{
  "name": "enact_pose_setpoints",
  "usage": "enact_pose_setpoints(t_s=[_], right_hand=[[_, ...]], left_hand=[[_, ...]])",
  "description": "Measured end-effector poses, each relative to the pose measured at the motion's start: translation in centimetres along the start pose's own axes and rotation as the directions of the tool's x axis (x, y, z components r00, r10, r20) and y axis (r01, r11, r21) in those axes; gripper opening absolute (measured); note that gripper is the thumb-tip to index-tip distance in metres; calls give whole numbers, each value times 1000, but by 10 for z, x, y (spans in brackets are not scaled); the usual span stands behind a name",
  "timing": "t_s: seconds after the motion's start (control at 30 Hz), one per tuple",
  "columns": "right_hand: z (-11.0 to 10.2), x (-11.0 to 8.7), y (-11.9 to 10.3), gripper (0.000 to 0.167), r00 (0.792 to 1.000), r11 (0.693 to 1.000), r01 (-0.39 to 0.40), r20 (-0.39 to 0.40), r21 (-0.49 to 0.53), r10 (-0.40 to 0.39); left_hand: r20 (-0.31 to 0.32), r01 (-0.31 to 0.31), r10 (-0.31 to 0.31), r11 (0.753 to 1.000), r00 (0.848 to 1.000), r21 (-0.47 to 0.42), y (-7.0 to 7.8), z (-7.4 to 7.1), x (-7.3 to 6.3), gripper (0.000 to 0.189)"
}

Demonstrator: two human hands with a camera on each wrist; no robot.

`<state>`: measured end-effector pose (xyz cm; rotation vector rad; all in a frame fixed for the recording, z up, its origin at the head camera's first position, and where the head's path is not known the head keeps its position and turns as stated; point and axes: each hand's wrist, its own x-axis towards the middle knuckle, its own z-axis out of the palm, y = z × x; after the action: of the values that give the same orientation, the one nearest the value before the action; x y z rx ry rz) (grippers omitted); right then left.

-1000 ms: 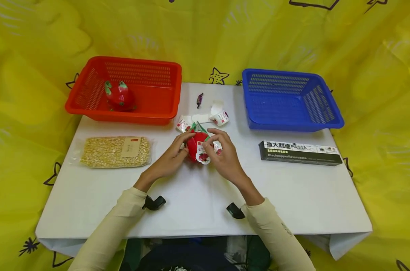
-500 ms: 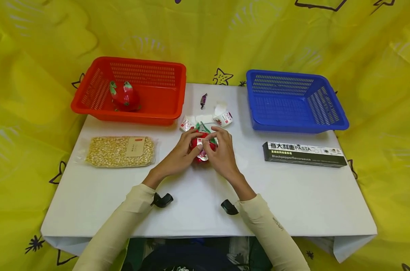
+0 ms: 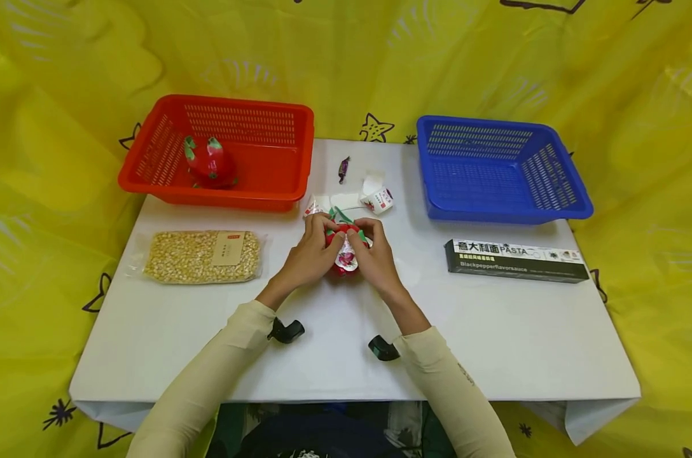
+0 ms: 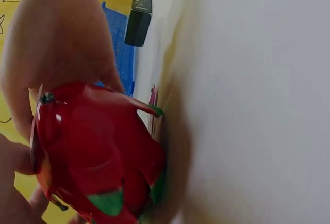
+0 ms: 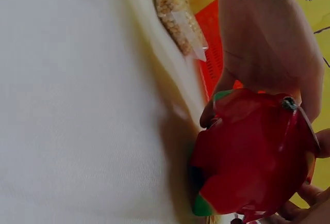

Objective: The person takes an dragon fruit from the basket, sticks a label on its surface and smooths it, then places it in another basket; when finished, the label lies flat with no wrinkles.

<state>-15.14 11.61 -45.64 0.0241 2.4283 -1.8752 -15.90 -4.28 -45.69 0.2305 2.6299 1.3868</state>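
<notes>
Both hands hold a glossy red dragon fruit (image 3: 339,270) with green-tipped scales at the middle of the table. My left hand (image 3: 308,258) grips its left side, fingers bent round the top. From the other side my right hand (image 3: 377,259) grips it the same way. The two thumbs lie side by side on the upper part of a white printed label (image 3: 346,258) on the fruit. In the left wrist view the fruit (image 4: 87,136) fills the lower left, close over the white cloth. The label shows there only edge-on.
White label strips (image 3: 377,200) and a purple-wrapped candy (image 3: 343,170) lie behind the hands. A red basket (image 3: 226,198) at back left contains another dragon fruit (image 3: 211,166). The blue basket (image 3: 503,213) stands at back right, with a pasta box (image 3: 516,261) before it. Bagged corn kernels (image 3: 191,257) lie left.
The right hand's pinch at the label has ended. Both hands have drawn closer round the fruit, and the thumbs now press together on the label, which lies on its front.
</notes>
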Motion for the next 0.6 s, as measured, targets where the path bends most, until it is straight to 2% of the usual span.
enact_pose_setpoints(t_s=[0.17, 0.23, 0.3, 0.4, 0.5, 0.6], right_hand=[[1, 2, 0, 42, 998, 997, -58, 30, 44, 57], [-1, 2, 2, 44, 997, 997, -60, 53, 44, 57], [-7, 1, 6, 48, 994, 997, -59, 96, 41, 55], [-21, -3, 13, 56, 980, 998, -29, 196, 58, 17], [-32, -4, 20, 63, 956, 995, -1, 291, 98, -28], [-39, -3, 24, 67, 934, 992, 7, 355, 122, -50]], left_hand=[[-33, 22, -24, 998, 999, -58, -5, 2, 0, 29], [-20, -20, 17, 993, 1000, -116, -11, 2, -1, 31], [25, -76, 82, 982, 996, -173, -20, 1, -2, 34], [119, -152, 182, 962, 976, -228, -31, -5, -5, 46], [176, -195, 231, 960, 957, -201, -36, -13, -6, 55], [203, -216, 250, 960, 947, -178, -38, -19, -7, 57]])
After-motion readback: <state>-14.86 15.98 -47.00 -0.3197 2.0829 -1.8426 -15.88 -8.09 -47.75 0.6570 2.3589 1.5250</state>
